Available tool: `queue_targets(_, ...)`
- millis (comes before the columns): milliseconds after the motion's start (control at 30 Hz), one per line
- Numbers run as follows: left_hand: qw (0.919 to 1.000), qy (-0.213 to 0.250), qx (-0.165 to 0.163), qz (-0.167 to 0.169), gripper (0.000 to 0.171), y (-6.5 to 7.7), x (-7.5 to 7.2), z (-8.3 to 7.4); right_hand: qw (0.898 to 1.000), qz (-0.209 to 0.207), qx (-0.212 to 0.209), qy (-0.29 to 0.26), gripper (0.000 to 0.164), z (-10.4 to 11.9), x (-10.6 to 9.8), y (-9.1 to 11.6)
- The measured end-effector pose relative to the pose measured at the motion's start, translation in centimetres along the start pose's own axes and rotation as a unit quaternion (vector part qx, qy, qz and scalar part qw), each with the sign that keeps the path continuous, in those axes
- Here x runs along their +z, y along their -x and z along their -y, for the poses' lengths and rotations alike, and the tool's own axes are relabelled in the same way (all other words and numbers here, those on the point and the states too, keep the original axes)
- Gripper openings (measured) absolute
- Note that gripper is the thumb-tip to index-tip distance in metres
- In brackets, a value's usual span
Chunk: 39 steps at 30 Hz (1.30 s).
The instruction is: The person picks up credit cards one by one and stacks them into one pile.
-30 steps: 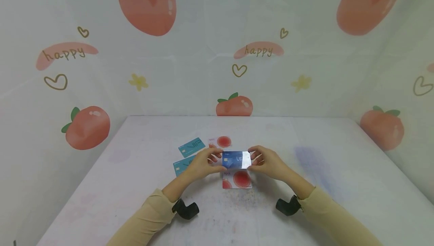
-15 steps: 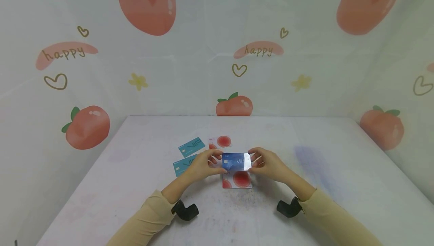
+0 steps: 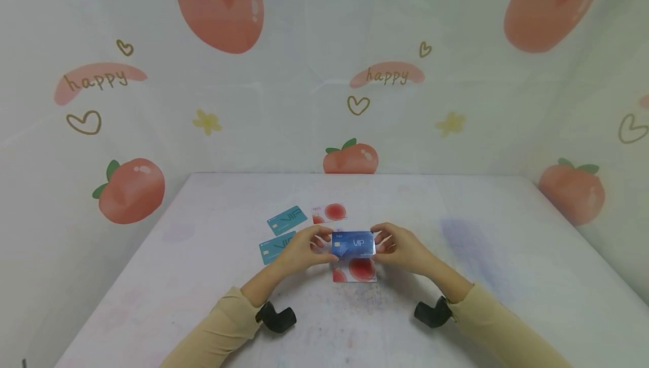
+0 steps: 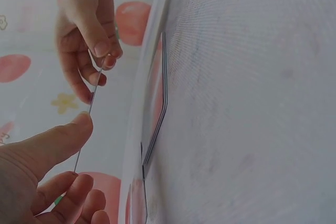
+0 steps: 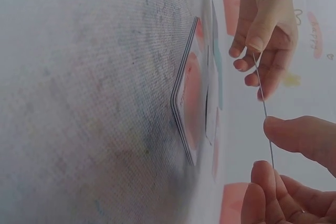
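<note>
A blue VIP card (image 3: 353, 244) is held level above the table between both hands. My left hand (image 3: 303, 248) pinches its left end between thumb and fingers; my right hand (image 3: 403, 248) pinches the right end the same way. Both wrist views show the card edge-on as a thin line, well clear of the surface. Below it lies a small neat stack of white cards with a red circle design (image 3: 362, 270), its far part hidden by the blue card. Several layers show at the stack's edge (image 5: 181, 69) in the right wrist view.
Two teal VIP cards, one farther back (image 3: 287, 220) and one nearer (image 3: 274, 248), lie left of the stack; the nearer is partly behind my left hand. Another white card with a red circle (image 3: 329, 212) lies at the back. A printed curtain surrounds the white table (image 3: 203, 278).
Both hands have lowered the blue card slightly toward me, so it overlaps more of the white stack in the head view. The glare on its right side has shrunk. The other cards have not moved.
</note>
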<state>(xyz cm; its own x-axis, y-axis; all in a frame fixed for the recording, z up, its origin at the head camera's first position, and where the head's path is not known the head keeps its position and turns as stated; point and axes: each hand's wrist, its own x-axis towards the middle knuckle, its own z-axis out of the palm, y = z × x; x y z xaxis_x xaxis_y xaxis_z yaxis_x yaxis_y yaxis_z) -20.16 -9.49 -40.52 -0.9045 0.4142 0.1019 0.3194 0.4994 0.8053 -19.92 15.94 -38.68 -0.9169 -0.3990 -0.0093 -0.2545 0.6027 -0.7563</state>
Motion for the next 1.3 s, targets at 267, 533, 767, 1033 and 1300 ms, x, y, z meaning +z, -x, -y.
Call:
queue_targets(267, 1.0000, 0.002, 0.001, 0.004, 0.053, 0.12, 0.02, -0.02, 1.000, 0.002, 0.002, -0.003, 0.052, -0.19, 0.16, 0.13)
queue_targets(533, 0.9999, 0.000, 0.008, 0.008, 0.054, 0.28, 0.04, -0.03, 1.000, 0.006, -0.017, -0.009, 0.052, -0.34, 0.29, 0.30)
queue_targets(767, 0.9999, 0.002, 0.007, 0.013, 0.055, 0.35, 0.09, 0.04, 1.000, 0.010, -0.017, -0.009, 0.052, -0.22, 0.25, 0.41)
queue_targets(1033, 0.9998, -0.001, 0.012, 0.013, 0.054, 0.47, 0.21, 0.11, 0.999, 0.019, -0.026, -0.009, 0.052, -0.53, 0.30, 0.47)
queue_targets(1300, 0.9998, -0.005, 0.016, 0.013, 0.054, 0.56, 0.27, 0.12, 1.000, 0.020, -0.013, -0.008, 0.051, -0.63, 0.47, 0.46)
